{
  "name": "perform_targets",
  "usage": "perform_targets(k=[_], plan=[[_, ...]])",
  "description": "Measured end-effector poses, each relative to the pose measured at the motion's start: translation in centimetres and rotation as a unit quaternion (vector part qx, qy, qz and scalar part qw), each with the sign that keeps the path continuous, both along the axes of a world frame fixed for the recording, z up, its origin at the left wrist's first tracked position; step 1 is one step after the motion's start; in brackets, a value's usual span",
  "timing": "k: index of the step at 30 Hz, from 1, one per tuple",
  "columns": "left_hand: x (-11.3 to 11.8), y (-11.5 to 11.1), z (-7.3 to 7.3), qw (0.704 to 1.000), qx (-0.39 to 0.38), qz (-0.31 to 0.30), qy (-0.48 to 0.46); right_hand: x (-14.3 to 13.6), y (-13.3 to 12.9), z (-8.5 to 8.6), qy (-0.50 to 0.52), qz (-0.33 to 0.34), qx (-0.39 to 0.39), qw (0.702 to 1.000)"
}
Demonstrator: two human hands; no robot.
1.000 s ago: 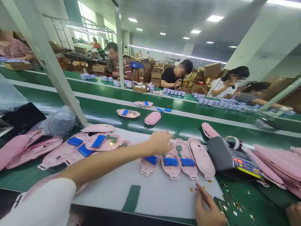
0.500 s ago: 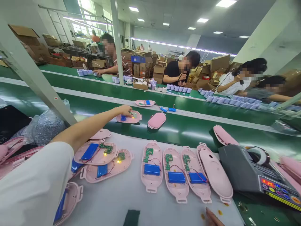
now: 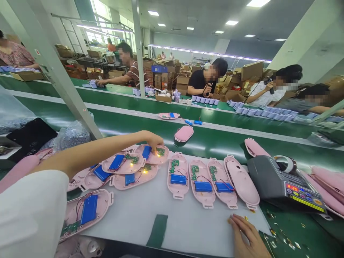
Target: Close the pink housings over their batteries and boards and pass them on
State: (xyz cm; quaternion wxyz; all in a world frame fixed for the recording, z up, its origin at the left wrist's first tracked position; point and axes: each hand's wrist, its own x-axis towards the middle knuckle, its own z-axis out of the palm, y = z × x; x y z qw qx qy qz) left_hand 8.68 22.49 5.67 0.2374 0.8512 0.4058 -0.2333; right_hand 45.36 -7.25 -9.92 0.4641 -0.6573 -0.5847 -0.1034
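My left hand point(image 3: 154, 139) reaches forward and has its fingers closed on a pink shell point(image 3: 163, 148) with a blue battery and a lit green board, at the back edge of the white mat point(image 3: 129, 218). Other open shells point(image 3: 122, 165) overlap just in front of it. At the lower right, my right hand point(image 3: 247, 234) hovers over or rests on the mat, fingers together, with a small amber piece at the fingertips. Three open shells point(image 3: 178, 190) stand in a row beyond it, beside a closed shell point(image 3: 242, 182).
A grey tape dispenser point(image 3: 271, 182) with a red display is at right, near tape scraps. Another pink shell point(image 3: 184, 133) lies on the green conveyor point(image 3: 215, 143). A metal post point(image 3: 61, 82) slants at left. Several people work across the line.
My left hand has drawn the lit shell off the conveyor towards the mat. More of my right hand has come into view. The camera view has shifted.
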Motion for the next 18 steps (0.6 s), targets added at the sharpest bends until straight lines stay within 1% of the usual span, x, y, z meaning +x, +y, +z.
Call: perform_targets(k=[1,2,4,6,8,10,11,13,14,15,16,17,18], plan=[[0.4,-0.1,-0.3,1.0,0.002,0.001,0.006,0.0,-0.1,0.4,-0.017,0.037,0.025,0.999],[0.7,-0.3,-0.5,1.0,0.006,0.002,0.013,-0.2,-0.4,0.7,-0.031,0.061,0.04,0.997],[0.7,-0.6,-0.4,0.999,0.025,0.007,0.02,-1.1,-1.4,1.1,-0.035,0.096,0.042,0.994],[0.5,-1.2,0.1,0.998,0.055,0.012,0.021,-2.7,-2.7,1.3,-0.015,0.145,0.013,0.989],[0.9,-1.8,0.8,0.996,0.084,0.009,0.017,-4.8,-4.1,1.4,0.012,0.204,-0.029,0.978],[2.1,-2.6,1.3,0.995,0.101,-0.011,0.005,-6.9,-5.6,1.2,0.031,0.249,-0.067,0.966],[3.1,-3.0,1.3,0.994,0.102,-0.026,-0.004,-7.9,-6.4,1.0,0.04,0.256,-0.084,0.962],[5.3,-4.0,0.9,0.992,0.11,-0.056,-0.026,-9.6,-8.4,0.1,0.061,0.247,-0.126,0.959],[6.4,-4.4,0.4,0.991,0.118,-0.06,-0.027,-10.2,-9.5,-0.5,0.073,0.248,-0.157,0.953],[7.4,-4.6,-0.1,0.988,0.136,-0.063,-0.034,-10.7,-10.6,-1.3,0.091,0.262,-0.195,0.941],[8.3,-4.6,-0.7,0.987,0.151,-0.048,-0.01,-11.2,-11.6,-2.3,0.121,0.285,-0.235,0.921],[9.1,-4.3,-1.3,0.984,0.173,-0.033,0.005,-11.5,-12.6,-3.5,0.164,0.306,-0.272,0.897],[9.9,-3.9,-1.9,0.98,0.199,-0.027,-0.002,-11.8,-13.5,-4.7,0.223,0.301,-0.301,0.877]])
